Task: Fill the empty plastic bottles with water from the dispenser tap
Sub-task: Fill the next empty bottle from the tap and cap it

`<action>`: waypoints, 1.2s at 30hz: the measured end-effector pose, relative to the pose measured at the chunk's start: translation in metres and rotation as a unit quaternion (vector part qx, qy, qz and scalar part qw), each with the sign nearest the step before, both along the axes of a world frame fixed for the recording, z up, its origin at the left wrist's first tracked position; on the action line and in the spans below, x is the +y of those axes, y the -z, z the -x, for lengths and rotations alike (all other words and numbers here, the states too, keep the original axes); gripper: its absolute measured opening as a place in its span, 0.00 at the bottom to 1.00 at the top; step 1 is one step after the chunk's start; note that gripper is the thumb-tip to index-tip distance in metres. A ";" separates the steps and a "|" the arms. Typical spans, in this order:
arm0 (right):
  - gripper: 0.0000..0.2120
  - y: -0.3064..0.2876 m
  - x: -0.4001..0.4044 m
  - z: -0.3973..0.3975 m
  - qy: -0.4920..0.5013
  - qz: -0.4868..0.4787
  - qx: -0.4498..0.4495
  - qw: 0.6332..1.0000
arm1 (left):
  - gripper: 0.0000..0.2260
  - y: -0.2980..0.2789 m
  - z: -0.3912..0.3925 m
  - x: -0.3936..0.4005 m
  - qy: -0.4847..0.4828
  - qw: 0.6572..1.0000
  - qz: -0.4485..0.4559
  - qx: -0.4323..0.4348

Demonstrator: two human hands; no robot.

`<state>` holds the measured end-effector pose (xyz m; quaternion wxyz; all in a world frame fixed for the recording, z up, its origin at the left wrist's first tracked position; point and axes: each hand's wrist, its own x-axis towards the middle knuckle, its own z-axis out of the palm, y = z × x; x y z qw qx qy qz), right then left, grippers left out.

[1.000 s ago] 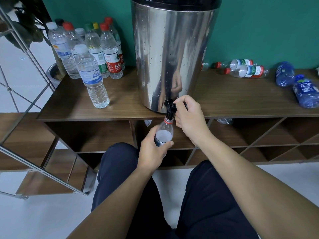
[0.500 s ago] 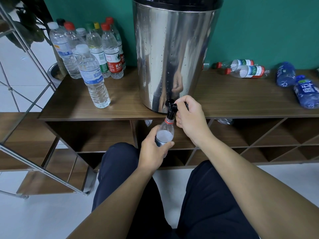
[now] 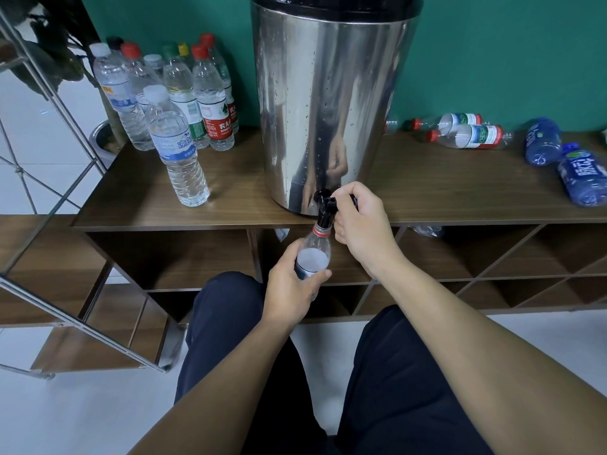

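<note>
A tall steel dispenser stands on the wooden shelf top, its black tap jutting over the front edge. My left hand grips a clear plastic bottle with a red neck ring, mouth right under the tap; water shows inside near the shoulder. My right hand is curled round the tap's lever. Several capped, filled bottles stand left of the dispenser. To its right lie two clear red-capped bottles and two blue bottles on their sides.
A metal-framed rack slants across the left side. Below the shelf top are open wooden compartments, with a crumpled bottle partly visible in one. My dark-trousered legs are below my arms, over a white tiled floor.
Both hands stay in place at the tap and bottle. The view has shifted only slightly.
</note>
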<state>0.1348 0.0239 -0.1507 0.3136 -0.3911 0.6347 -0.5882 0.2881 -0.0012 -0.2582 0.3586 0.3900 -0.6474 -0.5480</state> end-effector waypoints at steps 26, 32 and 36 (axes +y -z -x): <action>0.09 -0.002 0.002 -0.002 0.001 -0.002 0.006 1.000 | 0.28 0.006 0.001 -0.002 0.003 1.000 -0.008 -0.008; 0.09 -0.002 0.002 -0.001 -0.002 -0.006 0.013 1.000 | 0.28 0.004 0.001 -0.001 0.004 1.000 -0.003 -0.003; 0.08 -0.002 0.002 -0.001 0.000 -0.008 0.016 1.000 | 0.29 0.002 0.001 0.000 0.004 1.000 -0.009 -0.002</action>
